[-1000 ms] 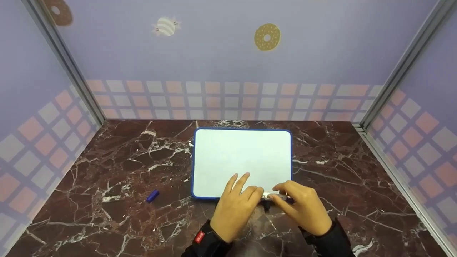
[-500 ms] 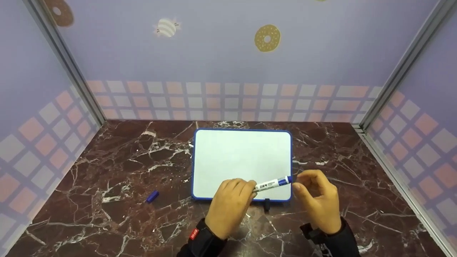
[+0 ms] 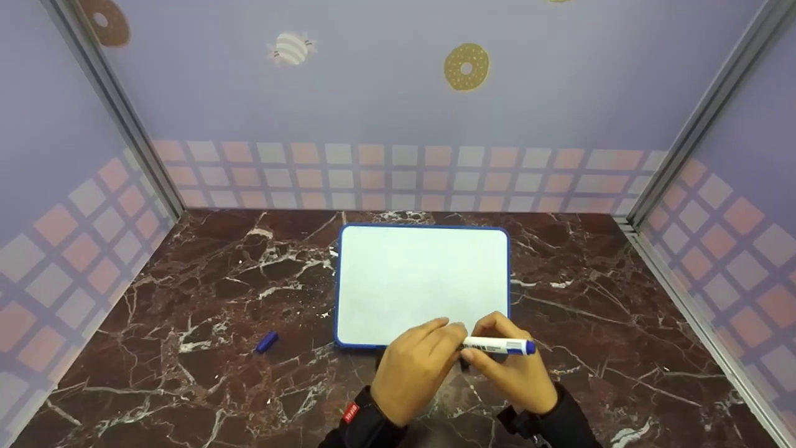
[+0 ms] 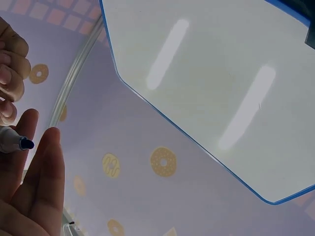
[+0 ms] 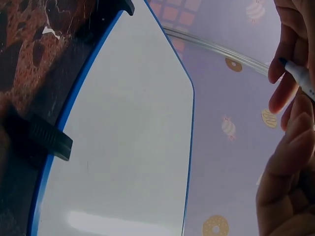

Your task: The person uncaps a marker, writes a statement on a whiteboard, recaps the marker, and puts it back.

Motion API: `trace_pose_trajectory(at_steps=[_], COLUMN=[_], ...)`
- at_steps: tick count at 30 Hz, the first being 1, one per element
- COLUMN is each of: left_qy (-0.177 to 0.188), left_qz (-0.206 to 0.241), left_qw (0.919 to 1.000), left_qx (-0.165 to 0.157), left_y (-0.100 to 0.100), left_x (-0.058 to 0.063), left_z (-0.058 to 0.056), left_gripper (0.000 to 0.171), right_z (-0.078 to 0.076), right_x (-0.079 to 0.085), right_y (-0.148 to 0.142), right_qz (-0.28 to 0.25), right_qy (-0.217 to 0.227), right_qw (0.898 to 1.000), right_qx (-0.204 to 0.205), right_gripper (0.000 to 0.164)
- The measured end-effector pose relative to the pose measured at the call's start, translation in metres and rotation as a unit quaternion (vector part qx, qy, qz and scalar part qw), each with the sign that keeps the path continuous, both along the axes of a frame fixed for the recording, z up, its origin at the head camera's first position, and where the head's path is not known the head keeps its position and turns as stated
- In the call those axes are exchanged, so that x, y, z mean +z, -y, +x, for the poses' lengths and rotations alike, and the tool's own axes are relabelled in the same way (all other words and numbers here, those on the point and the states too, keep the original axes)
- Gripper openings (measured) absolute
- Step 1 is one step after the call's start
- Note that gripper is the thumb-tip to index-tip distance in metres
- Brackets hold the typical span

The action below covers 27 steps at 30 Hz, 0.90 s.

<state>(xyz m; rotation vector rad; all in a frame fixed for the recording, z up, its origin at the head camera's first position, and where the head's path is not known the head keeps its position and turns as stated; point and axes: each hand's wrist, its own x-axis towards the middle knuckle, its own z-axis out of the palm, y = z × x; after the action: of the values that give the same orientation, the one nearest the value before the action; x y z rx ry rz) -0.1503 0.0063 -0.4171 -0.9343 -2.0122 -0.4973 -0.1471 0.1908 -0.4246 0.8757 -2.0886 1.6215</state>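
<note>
A white marker point(image 3: 497, 345) with a blue end lies sideways in front of the whiteboard's lower edge. My right hand point(image 3: 519, 379) pinches its barrel between thumb and fingers, the blue end pointing right. At the marker's other end is my left hand point(image 3: 418, 370), its fingers extended around the bare blue tip point(image 4: 26, 143) without gripping it. That tip also shows before the left fingers point(image 5: 283, 44) in the right wrist view. The blue-framed whiteboard point(image 3: 423, 280) stands just beyond both hands, its surface unmarked. A blue marker cap point(image 3: 267, 342) lies on the table to the left.
Black clips point(image 5: 56, 140) sit on the board's lower edge, partly hidden by the hands in the head view. The dark red marbled table point(image 3: 217, 298) is enclosed by lilac printed walls point(image 3: 385, 106) at the back and both sides.
Half a second ago the left hand gripped the marker with the right hand apart from it. Now the right hand pinches it, lower and further right, and the left fingers have loosened.
</note>
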Motion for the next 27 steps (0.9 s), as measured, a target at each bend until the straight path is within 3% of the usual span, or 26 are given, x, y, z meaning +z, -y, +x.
trace_pose_trajectory(at_steps=[4,11,17,20,23,27], left_qy=[0.006,0.011,0.085,0.15,0.209,0.279], left_qz=[-0.011,-0.019,-0.027,0.009,0.068,0.153], left_qw=[0.9999,0.9994,0.9945,0.9853,0.9708,0.9454], left_qx=[-0.001,-0.025,-0.056,-0.082,-0.095,-0.071], left_y=[-0.001,0.001,0.01,0.019,0.032,0.057], left_x=[0.0,-0.002,0.003,0.01,0.016,0.017], left_z=[0.001,0.0,-0.001,-0.005,-0.013,-0.031], left_gripper=[0.024,0.027,0.041,0.049,0.053,0.052], right_z=[0.0,-0.001,-0.006,-0.009,-0.012,-0.013], right_x=[-0.002,-0.006,-0.009,-0.009,-0.008,-0.007], right_y=[0.004,0.008,0.007,0.003,-0.003,-0.01], right_qz=[-0.045,-0.062,-0.066,-0.073,-0.08,-0.085], right_qy=[-0.001,-0.012,-0.045,-0.071,-0.084,-0.086], right_qw=[0.998,0.998,0.996,0.994,0.993,0.993], right_qx=[0.04,0.031,0.038,0.026,0.007,-0.005], right_gripper=[0.022,0.019,0.018,0.019,0.02,0.024])
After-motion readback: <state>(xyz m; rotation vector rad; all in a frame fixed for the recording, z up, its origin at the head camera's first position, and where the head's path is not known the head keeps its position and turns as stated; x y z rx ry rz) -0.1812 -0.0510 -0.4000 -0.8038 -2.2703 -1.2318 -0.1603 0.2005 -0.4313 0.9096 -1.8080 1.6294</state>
